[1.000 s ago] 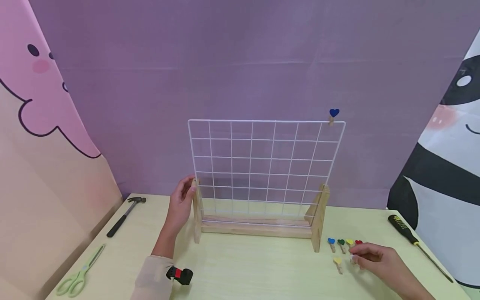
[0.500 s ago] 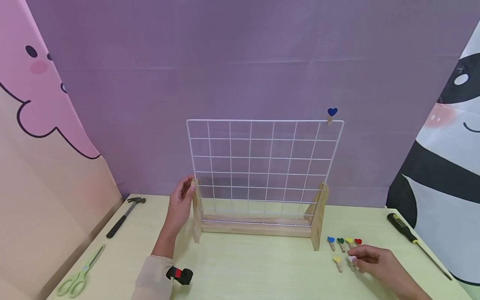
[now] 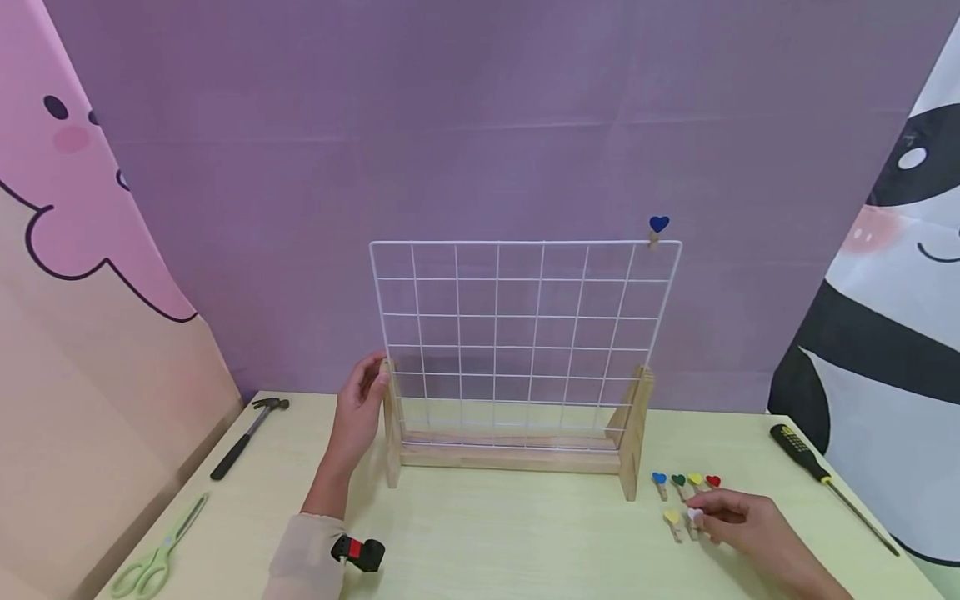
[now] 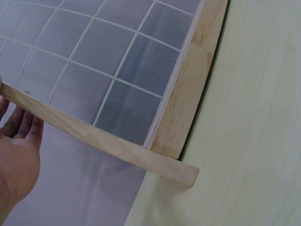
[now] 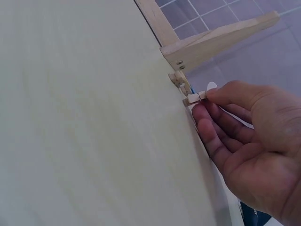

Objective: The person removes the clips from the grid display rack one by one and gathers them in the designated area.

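My left hand (image 3: 357, 412) grips the top of the left wooden upright (image 4: 94, 136) of a stand that bears a white wire grid (image 3: 517, 317). In the left wrist view the fingers lie behind that upright. On the right, my right hand (image 3: 738, 525) pinches a small wooden clothespin (image 5: 194, 98) with a white heart, low at the tabletop. Just left of it lies a clothespin with a pale yellow heart (image 3: 672, 518). Behind lie clothespins with blue (image 3: 659, 479), green (image 3: 678, 481), yellow (image 3: 695, 480) and red (image 3: 713, 482) hearts. A dark blue heart clothespin (image 3: 658, 227) stands clipped on the grid's top wire.
A hammer (image 3: 247, 437) and green-handled scissors (image 3: 160, 554) lie along the table's left side. Near the right edge lies a black and yellow screwdriver (image 3: 825, 479). A purple cloth (image 3: 480, 125) hangs behind the table.
My right hand has shifted slightly left with the white-heart clothespin, bringing it closer to the pale yellow one. The left hand keeps its grip on the upright. The head view has shifted a little.
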The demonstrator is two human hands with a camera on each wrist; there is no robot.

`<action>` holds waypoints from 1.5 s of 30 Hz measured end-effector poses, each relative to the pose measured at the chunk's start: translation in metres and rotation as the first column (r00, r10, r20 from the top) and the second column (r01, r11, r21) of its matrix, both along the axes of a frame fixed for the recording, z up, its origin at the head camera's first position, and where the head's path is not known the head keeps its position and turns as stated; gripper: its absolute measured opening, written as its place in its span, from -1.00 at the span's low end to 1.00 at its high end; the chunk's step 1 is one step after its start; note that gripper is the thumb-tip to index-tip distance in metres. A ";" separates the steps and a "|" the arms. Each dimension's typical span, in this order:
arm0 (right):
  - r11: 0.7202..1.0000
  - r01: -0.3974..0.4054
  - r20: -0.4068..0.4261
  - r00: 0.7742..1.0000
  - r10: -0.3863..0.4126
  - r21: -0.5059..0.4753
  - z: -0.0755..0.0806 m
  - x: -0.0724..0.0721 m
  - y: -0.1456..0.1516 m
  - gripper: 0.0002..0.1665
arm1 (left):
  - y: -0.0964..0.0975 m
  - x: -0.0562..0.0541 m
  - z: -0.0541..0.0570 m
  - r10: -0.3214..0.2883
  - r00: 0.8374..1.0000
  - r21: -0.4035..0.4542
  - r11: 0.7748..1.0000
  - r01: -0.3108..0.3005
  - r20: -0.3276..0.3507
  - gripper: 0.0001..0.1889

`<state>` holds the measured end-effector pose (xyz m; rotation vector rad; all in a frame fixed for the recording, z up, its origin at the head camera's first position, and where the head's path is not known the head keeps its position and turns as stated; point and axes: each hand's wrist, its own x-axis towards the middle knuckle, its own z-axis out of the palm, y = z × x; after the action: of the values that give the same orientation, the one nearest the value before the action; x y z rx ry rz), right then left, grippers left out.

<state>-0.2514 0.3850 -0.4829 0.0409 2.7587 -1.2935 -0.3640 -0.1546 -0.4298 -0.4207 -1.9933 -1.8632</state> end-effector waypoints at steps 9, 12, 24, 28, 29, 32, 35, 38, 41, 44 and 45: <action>1.000 0.015 0.002 1.000 -0.015 0.002 -0.005 -0.001 0.003 -0.61 | 0.001 0.001 0.001 -0.003 1.000 -0.010 1.000 0.003 0.007 -0.57; 1.000 0.011 -0.022 1.000 -0.011 0.004 -0.007 -0.001 0.002 -0.61 | 0.001 0.001 0.001 -0.001 1.000 -0.007 1.000 0.001 0.006 -0.58; 0.994 0.030 -0.065 0.998 -0.023 0.106 -0.012 -0.001 -0.005 -0.62 | -0.001 0.001 0.001 -0.014 1.000 -0.025 1.000 0.014 0.004 -0.56; 0.993 0.033 -0.059 0.998 -0.026 0.113 -0.012 -0.002 -0.005 -0.62 | -0.001 0.002 0.002 -0.023 1.000 -0.016 1.000 0.023 0.000 -0.56; 0.993 0.032 -0.060 0.998 -0.025 0.113 -0.011 -0.002 -0.005 -0.62 | -0.001 0.002 0.002 -0.025 1.000 -0.015 1.000 0.025 0.000 -0.56; 0.992 0.027 -0.064 0.998 -0.020 0.119 -0.011 -0.001 -0.005 -0.63 | -0.001 0.002 0.002 -0.027 1.000 -0.014 1.000 0.027 0.001 -0.55; 0.993 0.021 -0.071 0.997 -0.013 0.118 -0.009 0.000 -0.004 -0.63 | -0.001 0.001 0.001 -0.023 1.000 -0.016 1.000 0.023 0.001 -0.56; 0.994 0.017 -0.082 0.997 -0.008 0.110 -0.008 0.002 -0.003 -0.63 | 0.000 0.001 0.002 -0.021 1.000 -0.017 1.000 0.021 -0.001 -0.57; 0.994 0.018 -0.109 0.994 -0.007 0.106 -0.006 0.004 -0.001 -0.66 | -0.001 0.001 0.002 -0.022 1.000 -0.019 1.000 0.022 -0.004 -0.57; 0.994 0.019 -0.141 0.990 -0.003 0.108 -0.004 0.005 0.000 -0.69 | -0.001 0.001 0.001 -0.018 1.000 -0.020 1.000 0.018 -0.008 -0.56; 0.995 0.025 -0.147 0.989 -0.010 0.101 -0.003 0.006 0.001 -0.69 | -0.001 0.001 0.000 -0.020 1.000 -0.018 1.000 0.020 -0.008 -0.56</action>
<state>-0.2459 0.3859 -0.4859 -0.0243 2.9533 -1.2036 -0.3632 -0.1560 -0.4295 -0.4541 -2.0087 -1.8540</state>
